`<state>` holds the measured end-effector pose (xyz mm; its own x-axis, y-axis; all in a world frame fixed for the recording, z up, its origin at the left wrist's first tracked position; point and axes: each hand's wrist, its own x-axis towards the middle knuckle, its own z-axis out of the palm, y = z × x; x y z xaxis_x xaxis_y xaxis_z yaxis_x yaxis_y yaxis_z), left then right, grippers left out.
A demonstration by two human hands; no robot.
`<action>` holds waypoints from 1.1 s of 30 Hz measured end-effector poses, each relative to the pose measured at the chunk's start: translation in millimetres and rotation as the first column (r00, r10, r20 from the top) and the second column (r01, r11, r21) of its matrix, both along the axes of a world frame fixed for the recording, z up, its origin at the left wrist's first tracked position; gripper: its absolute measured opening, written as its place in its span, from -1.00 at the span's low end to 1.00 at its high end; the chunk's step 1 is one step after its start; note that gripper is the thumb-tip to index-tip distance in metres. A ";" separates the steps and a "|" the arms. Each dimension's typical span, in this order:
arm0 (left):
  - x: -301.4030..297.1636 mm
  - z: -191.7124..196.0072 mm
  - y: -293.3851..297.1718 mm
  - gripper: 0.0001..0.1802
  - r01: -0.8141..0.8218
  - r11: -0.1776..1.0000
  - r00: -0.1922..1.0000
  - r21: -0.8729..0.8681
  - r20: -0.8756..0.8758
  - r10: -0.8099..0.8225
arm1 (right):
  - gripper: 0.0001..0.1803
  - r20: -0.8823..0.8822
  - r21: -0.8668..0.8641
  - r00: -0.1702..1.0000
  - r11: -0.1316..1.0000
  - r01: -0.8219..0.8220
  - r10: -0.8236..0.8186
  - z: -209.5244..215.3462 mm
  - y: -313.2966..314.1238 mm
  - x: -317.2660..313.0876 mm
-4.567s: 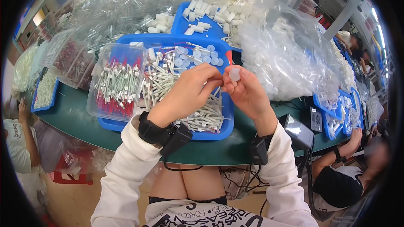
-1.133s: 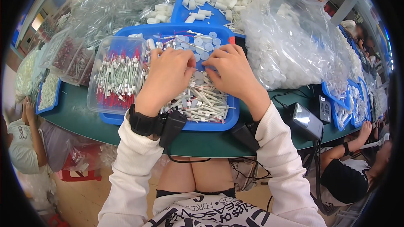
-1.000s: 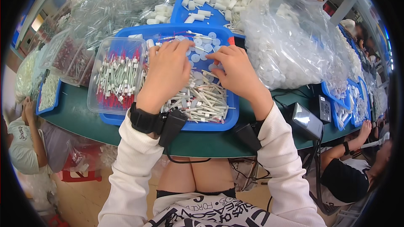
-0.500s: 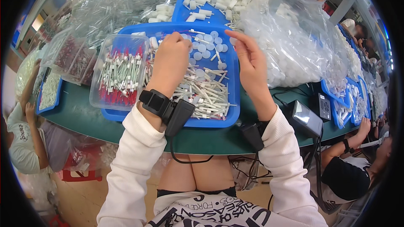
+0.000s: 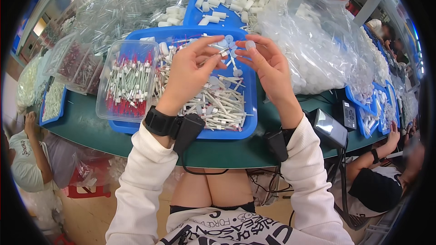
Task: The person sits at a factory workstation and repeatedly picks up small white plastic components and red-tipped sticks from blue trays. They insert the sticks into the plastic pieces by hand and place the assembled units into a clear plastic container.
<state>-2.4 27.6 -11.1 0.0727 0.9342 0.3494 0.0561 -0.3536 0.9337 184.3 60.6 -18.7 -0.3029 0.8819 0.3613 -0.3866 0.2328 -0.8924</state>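
Above the large blue tray (image 5: 253, 124), my two hands are close together, fingertips nearly meeting. My left hand (image 5: 193, 70) pinches a short thin white stick (image 5: 222, 52). Between the thumb and fingers of my right hand (image 5: 271, 66) is a small translucent round disc (image 5: 250, 45). Loose white sticks (image 5: 225, 106) fill the tray's near part, and more discs (image 5: 214, 80) lie among them, partly covered by my hands. A clear plastic box (image 5: 103, 77) of thin sticks with red ends (image 5: 131, 84) rests on the tray's left side.
Bags of clear tubes (image 5: 113, 13) are heaped behind, left. A second blue tray (image 5: 193, 13) holds white cylinders (image 5: 213, 17). A clear bag of white parts (image 5: 313, 59) bulges at the right, near a black device (image 5: 328, 129) with cables. Co-workers sit on both sides.
My left hand has come up from the tray and moved right, with a stick now showing in its fingers. My right hand has shifted slightly, and its disc now shows plainly.
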 end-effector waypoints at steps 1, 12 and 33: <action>-0.5 0.2 -1.1 -0.75 0.023 1.000 0.999 -0.019 -0.041 -0.024 | -0.67 0.007 0.008 1.000 1.000 -0.006 0.006 0.9 -0.9 0.0; 0.8 1.0 -4.2 -0.79 0.048 0.999 0.949 0.007 -0.314 -0.043 | -0.68 0.109 0.078 0.993 0.996 -0.051 0.042 -1.3 -6.0 -2.2; -3.1 -2.9 2.2 -0.74 0.220 0.964 0.972 -0.146 0.112 -0.205 | -0.73 0.098 0.282 0.983 0.952 0.122 -0.155 1.1 -17.2 -11.5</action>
